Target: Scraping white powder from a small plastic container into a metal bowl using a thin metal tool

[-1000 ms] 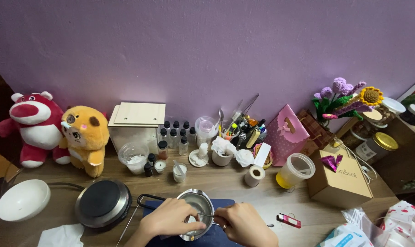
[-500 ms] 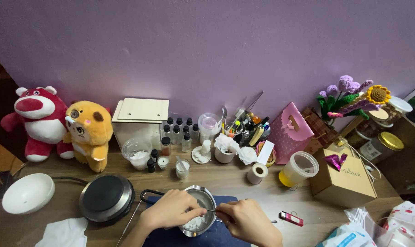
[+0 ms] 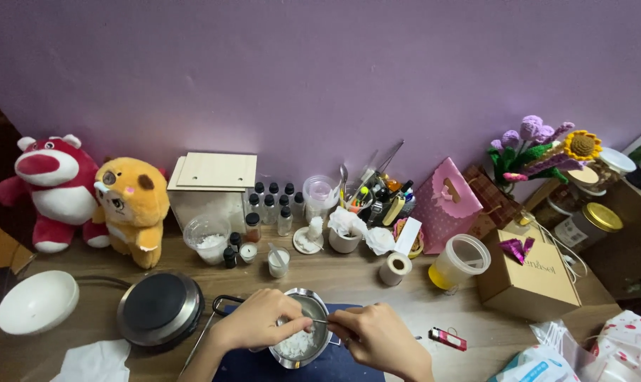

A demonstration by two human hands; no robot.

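Over the small metal pot of unmelted white flakes, both hands pinch a thin metal tool, left hand, right hand, hot plate unused beside.

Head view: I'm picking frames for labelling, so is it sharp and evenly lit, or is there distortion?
Head view: wide-angle, the table edge bows; light is soft, dimmer at the left corner; both hands and the metal pot are fairly sharp; no strong glare.
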